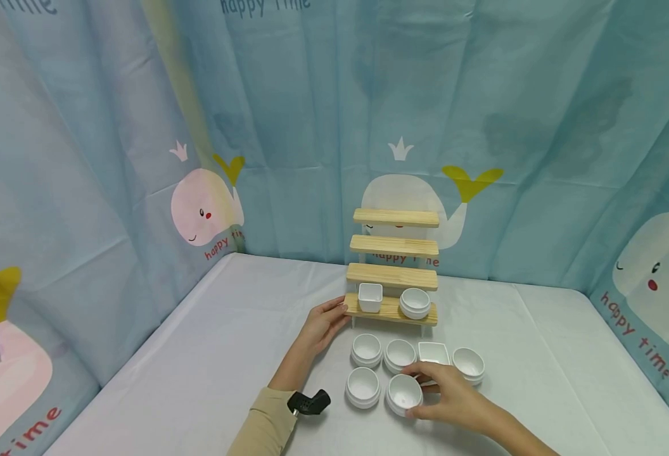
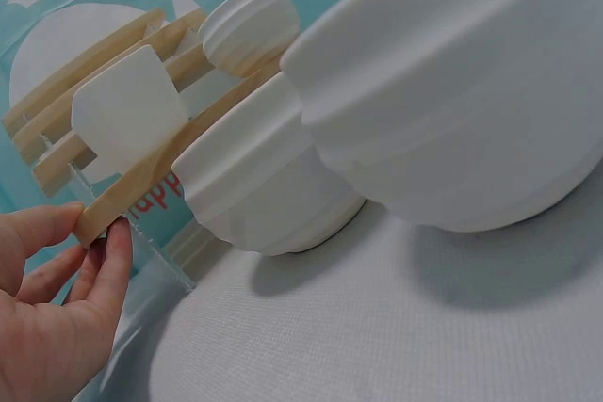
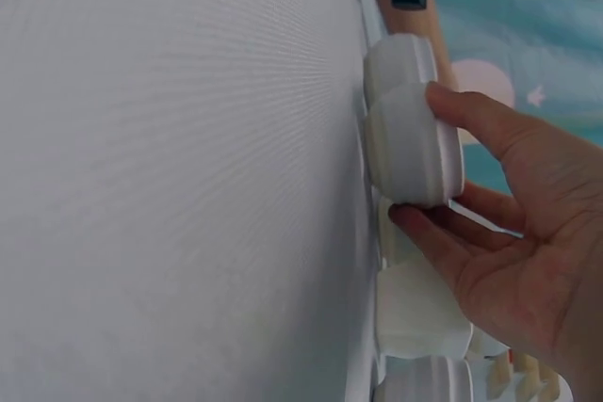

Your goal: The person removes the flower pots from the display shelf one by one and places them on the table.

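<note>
My left hand pinches the left end of the lowest wooden step of a tiered display stand; in the left wrist view the thumb is above the board and fingers below. On that step stand a white square cup at left and a round white bowl at right. My right hand holds another round white bowl in the front row, thumb on one side and fingertips on the other. In the right wrist view this held bowl overlaps a neighbouring bowl.
Beside the held bowl is a front-row bowl. Behind stand two bowls, a square white dish partly hidden by my right hand, and a bowl at right. A white cloth covers the table; a whale-print curtain hangs around it.
</note>
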`<state>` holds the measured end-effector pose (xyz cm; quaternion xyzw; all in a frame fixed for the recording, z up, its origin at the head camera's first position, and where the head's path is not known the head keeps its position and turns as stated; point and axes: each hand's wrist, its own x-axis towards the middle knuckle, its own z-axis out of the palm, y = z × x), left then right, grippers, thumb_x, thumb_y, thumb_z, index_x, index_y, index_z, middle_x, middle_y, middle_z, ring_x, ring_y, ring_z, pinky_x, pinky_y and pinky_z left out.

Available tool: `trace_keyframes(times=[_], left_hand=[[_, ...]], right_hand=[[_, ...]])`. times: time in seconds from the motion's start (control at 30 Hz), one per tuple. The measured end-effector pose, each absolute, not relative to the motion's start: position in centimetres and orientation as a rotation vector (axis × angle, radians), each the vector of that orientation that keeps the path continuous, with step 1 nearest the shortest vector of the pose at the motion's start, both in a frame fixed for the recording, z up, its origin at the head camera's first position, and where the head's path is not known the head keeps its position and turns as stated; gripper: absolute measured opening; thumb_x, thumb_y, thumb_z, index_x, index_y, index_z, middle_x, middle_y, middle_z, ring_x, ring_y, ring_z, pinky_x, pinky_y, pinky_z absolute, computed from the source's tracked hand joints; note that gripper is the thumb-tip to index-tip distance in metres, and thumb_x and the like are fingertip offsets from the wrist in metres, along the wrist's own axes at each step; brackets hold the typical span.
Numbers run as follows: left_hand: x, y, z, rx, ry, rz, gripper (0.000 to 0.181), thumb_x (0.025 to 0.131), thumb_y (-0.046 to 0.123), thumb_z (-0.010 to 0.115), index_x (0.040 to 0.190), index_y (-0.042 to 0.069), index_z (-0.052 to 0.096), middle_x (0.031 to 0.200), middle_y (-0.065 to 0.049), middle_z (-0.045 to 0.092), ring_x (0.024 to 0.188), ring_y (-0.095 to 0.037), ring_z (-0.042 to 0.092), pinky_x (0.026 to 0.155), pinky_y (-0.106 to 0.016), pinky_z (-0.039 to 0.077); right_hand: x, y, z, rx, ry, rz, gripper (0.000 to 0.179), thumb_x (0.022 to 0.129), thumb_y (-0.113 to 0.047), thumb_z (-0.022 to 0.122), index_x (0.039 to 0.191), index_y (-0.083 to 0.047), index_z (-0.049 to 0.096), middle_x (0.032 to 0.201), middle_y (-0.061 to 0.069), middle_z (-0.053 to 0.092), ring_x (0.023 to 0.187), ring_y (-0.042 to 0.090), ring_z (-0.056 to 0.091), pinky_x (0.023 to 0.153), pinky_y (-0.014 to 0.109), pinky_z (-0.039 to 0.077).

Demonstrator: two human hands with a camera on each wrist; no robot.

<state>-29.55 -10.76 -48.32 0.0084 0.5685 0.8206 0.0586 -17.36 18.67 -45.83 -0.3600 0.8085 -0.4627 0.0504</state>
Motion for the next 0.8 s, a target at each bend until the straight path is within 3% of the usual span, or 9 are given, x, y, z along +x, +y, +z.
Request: trace_keyframes(times=[0.37, 0.8], left_hand=[[-29.5, -10.8, -48.3, 0.031, 1.717, 2.489, 0.045, 0.108, -0.003, 0.054, 0.151, -0.015, 0.045, 0.150, -0.036, 0.048, 0.123, -0.026, 0.064, 0.108, -0.033, 0.056], [-29.5, -10.8, -48.3, 0.040, 1.734, 2.475, 0.045, 0.109, -0.002, 0.054, 0.151, -0.015, 0.045, 0.150, -0.036, 0.048, 0.123, -0.026, 0.064, 0.106, -0.031, 0.057]], right_hand=[[-17.3, 18.5, -45.9, -1.126, 2.500, -1.356, 0.059, 0.088, -0.028, 0.089, 0.130, 0.005, 0.064, 0.126, 0.020, 0.070, 0.106, 0.017, 0.072, 0.086, 0.024, 0.065], [-17.4, 18.8, -44.2, -1.200, 2.530, -1.369, 0.049, 0.089, -0.019, 0.088, 0.125, 0.005, 0.066, 0.118, 0.019, 0.072, 0.102, 0.020, 0.073, 0.085, 0.034, 0.067]])
